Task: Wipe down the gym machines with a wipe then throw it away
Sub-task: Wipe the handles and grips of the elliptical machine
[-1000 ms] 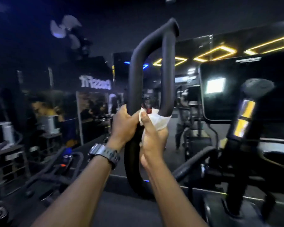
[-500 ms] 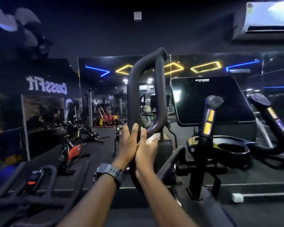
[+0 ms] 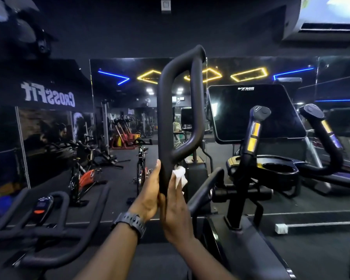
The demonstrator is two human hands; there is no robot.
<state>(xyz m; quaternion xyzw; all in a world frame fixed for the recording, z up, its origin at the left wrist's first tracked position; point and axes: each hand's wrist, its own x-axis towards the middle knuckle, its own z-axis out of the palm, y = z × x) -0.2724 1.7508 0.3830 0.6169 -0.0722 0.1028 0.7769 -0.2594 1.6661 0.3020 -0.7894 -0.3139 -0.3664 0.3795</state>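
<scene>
A black looped handle (image 3: 164,110) of an elliptical machine rises in the middle of the head view. My left hand (image 3: 150,193), with a dark watch on the wrist, grips the handle's lower stem from the left. My right hand (image 3: 176,207) is on the stem's right side and presses a crumpled white wipe (image 3: 179,176) against it just below the loop. Most of the wipe is hidden behind my fingers and the stem.
The machine's dark console screen (image 3: 253,112) and two short grips with yellow bands (image 3: 255,132) stand to the right, above a cup holder (image 3: 279,168). A spin bike's handlebars (image 3: 55,225) are at lower left. A mirror wall reflects more bikes (image 3: 83,174) ahead.
Both hands have slid down the handle, from the loop's lower bend to the stem below it. My view has pulled back and lifted.
</scene>
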